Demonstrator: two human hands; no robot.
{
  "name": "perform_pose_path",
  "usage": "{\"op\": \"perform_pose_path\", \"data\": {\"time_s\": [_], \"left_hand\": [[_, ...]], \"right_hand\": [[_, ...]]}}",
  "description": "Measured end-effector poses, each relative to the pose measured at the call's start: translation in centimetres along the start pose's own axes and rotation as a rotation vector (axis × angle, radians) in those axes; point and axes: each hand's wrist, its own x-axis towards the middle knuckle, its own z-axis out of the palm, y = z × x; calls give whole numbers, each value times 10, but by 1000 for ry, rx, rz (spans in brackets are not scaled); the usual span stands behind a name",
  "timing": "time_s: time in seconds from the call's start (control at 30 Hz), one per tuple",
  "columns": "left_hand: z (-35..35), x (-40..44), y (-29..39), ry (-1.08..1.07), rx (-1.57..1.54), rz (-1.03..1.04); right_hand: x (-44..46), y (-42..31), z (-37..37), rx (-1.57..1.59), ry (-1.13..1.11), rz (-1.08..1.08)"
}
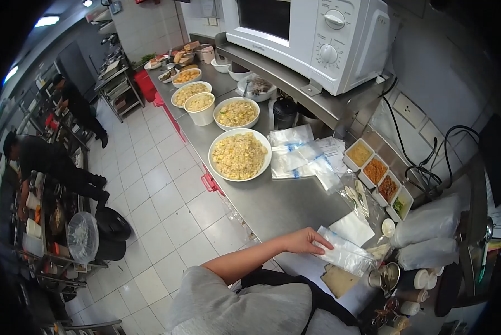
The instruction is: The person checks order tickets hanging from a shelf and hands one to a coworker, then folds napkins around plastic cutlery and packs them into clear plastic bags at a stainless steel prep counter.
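Note:
My left hand reaches over the steel counter, its thumb and fingers pinched on a stack of clear plastic bags. White napkins lie just beyond the stack, and a brown piece of paper or board is on the near side. My right hand is not in view. Farther along the counter, a large bowl of fried rice stands beside more plastic bags. Behind it are a second rice bowl and a white tub of rice.
A white microwave sits on a shelf above the counter. Four small trays of toppings line the wall side, with plastic cutlery near them. Jars and a metal pot stand at the near right. Two people work across the aisle.

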Motion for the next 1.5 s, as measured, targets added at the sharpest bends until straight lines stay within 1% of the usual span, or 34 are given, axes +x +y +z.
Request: {"op": "perform_pose_path", "data": {"time_s": [0.13,0.3,0.63,0.73,0.83,0.93,1.0,1.03,1.07,1.1,1.13,1.17,1.2,1.23,1.3,1.33,1.37,1.4,1.5], "left_hand": [[0,12,11,-35,52,16],[6,28,15,-71,51,22],[-2,24,18,-72,-22,26],[-6,24,16,-77,-72,-22],[-11,21,22,-68,-22,10],[-21,18,28,7,102,84],[-31,15,34,95,170,8],[-34,15,26,172,138,37],[-39,17,17,249,96,1],[-41,17,16,306,96,57],[-45,19,16,369,97,114],[-46,19,21,383,100,91],[-48,18,28,402,107,69],[-48,17,35,426,114,49],[-46,18,42,439,129,80],[-46,17,45,454,137,97],[-45,15,49,462,183,93],[-44,12,53,472,230,91],[-42,5,59,520,318,114]], "right_hand": [[2,-2,14,-7,-30,20],[0,-4,14,-21,-48,37],[-26,-4,-3,-33,-36,68],[-34,-4,-10,-40,-35,76],[-47,-4,-22,-47,-27,92],[-73,-4,-52,-71,-23,125],[-108,-4,-91,-114,-38,182],[-132,-6,-114,-148,-73,228],[-157,-11,-136,-197,-159,289],[-180,-18,-155,-258,-282,358],[-197,-28,-157,-252,-421,339],[-221,-58,-126,-204,-557,271],[-238,-83,-74,3,-598,-81],[-253,-115,-32,-57,-659,-54],[-261,-153,42,-11,-1063,-60],[-262,-160,80,-67,-1159,-63],[-263,-165,116,-63,-1282,-120],[-269,-170,153,-21,-1320,-155],[-280,-171,242,160,-1213,-234]]}}
